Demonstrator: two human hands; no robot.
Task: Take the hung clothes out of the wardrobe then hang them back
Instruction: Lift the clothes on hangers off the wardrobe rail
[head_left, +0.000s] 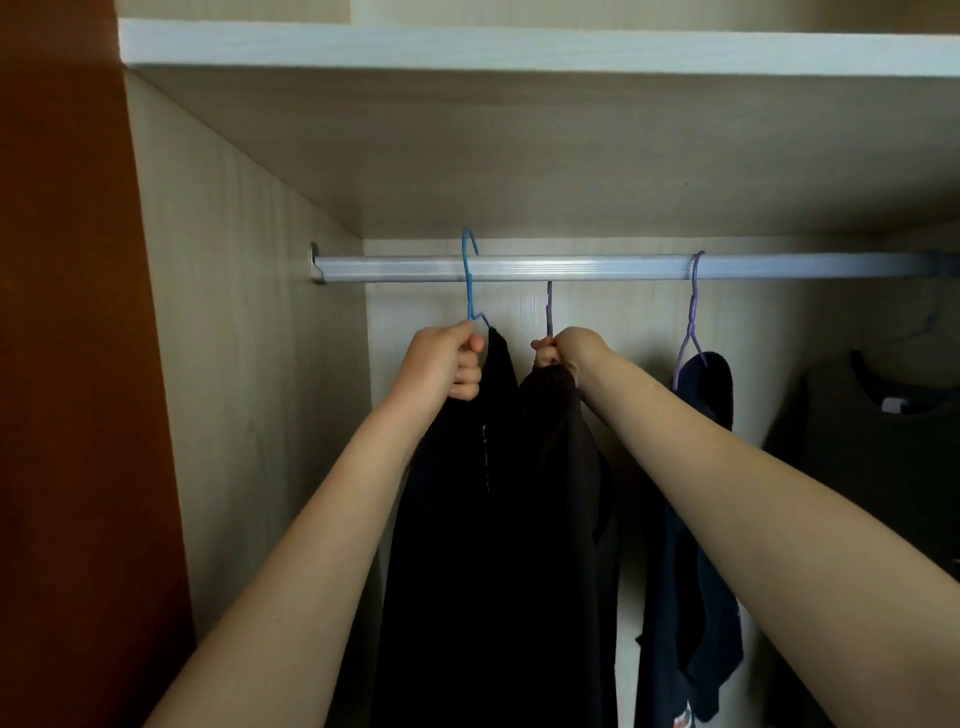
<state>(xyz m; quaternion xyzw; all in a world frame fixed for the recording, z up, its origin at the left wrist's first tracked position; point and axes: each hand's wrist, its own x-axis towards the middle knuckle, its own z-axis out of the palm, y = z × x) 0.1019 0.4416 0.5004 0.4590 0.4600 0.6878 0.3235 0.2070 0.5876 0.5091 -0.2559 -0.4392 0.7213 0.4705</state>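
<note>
Nearest, below the rail (597, 266), I note my left hand (447, 364) clenched round the neck of a blue hanger (469, 280) carrying a black garment (467, 519). Its hook crosses the rail's front; I cannot tell whether it bears on it. My right hand (566, 351) grips a purple hanger (549, 312) holding a dark brown garment (561, 467), touching the black one.

Open rail runs right to a second purple hanger (692, 312) with a navy garment (696, 519). The side panel (234, 312) bounds the rail's left end, and a shelf (519, 47) lies above.

Count: four garments, including a dark top (883, 441) at the rail's right end.
</note>
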